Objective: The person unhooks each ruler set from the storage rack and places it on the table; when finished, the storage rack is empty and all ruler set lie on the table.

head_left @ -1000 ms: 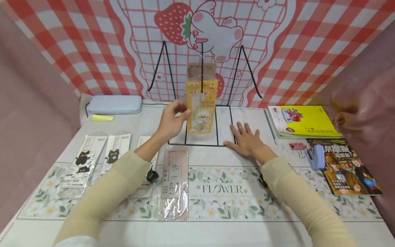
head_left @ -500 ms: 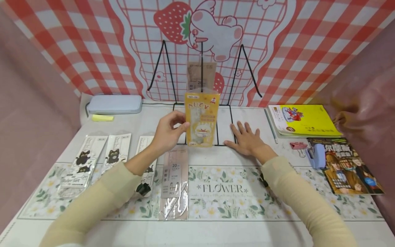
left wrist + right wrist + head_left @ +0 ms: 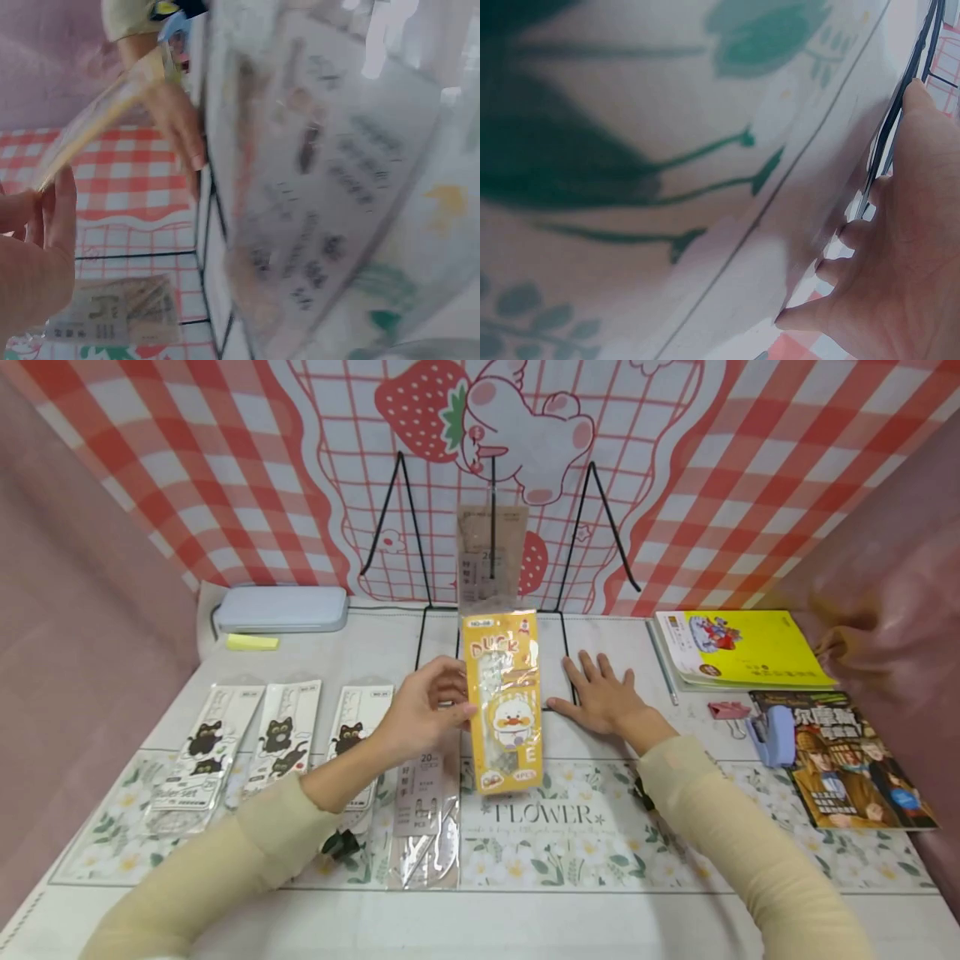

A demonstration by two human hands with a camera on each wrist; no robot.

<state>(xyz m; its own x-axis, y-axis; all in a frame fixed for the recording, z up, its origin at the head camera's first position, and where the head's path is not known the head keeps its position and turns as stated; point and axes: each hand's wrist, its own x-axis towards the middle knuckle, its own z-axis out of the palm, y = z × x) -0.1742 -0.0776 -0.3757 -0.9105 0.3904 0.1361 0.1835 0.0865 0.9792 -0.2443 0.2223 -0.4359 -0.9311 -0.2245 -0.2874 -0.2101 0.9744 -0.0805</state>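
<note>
In the head view my left hand [image 3: 423,714] pinches the left edge of a yellow duck-print ruler set [image 3: 513,735] in its clear packet, held upright above the table. Thumb and fingers grip that thin packet [image 3: 101,124] in the left wrist view too. Behind it, a brownish ruler packet [image 3: 487,556] hangs on the middle hook of a black wire display rack [image 3: 405,497]. My right hand [image 3: 603,697] lies spread on the table, touching the rack's base at its right side; the right wrist view shows its thumb against the base wire [image 3: 891,112].
Cat-print ruler sets [image 3: 206,743] lie at left, and a pinkish ruler packet [image 3: 427,827] lies near the middle. A pencil case [image 3: 281,608] and yellow sticky notes [image 3: 252,643] stand back left. Right: books [image 3: 750,652], a pencil [image 3: 662,664], a binder clip [image 3: 727,710], a blue stapler [image 3: 772,735], a magazine [image 3: 855,768].
My left hand has drawn the yellow ruler set off the middle hook, down and toward me, uncovering more of the brownish packet behind. The right hand stays in place.
</note>
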